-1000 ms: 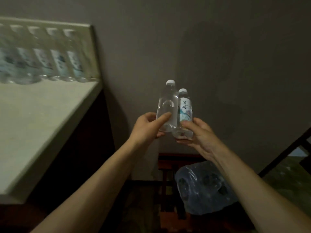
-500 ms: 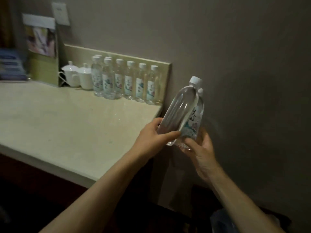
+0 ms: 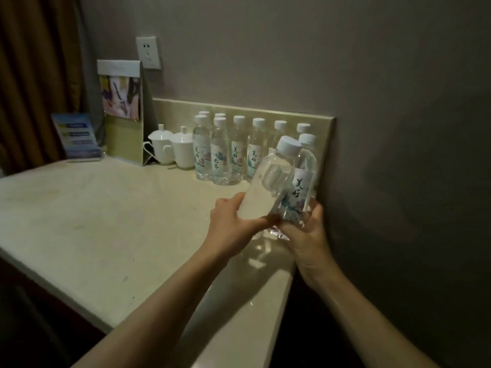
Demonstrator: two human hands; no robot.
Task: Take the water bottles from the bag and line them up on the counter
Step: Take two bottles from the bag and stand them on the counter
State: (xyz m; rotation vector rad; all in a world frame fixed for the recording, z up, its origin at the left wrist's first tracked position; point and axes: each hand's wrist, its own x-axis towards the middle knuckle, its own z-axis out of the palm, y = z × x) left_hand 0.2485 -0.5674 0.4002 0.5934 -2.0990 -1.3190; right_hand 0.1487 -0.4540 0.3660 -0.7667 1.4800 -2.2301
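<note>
Two clear, white-capped bottles (image 3: 285,187), one showing a flowered label, are tilting toward one o'clock above the table (image 3: 106,221), left hand (image 3: 233,227) and right hand (image 3: 305,235) wrapping their bases; the standing row (image 3: 239,150) is waiting at twelve.

**Dim room, soft light on the desk**

The picture is dim and a little grainy. The light falls mostly on the pale desk (image 3: 93,221), which is the brightest area. The grey wall (image 3: 398,128) becomes darker toward the right and bottom edges. Under the held bottles (image 3: 287,187) small bright reflections lie on the desk, beside a soft shadow of the hands (image 3: 268,229). The curtain (image 3: 39,75) at the left is murky. The edges bend from the wide lens.
</note>
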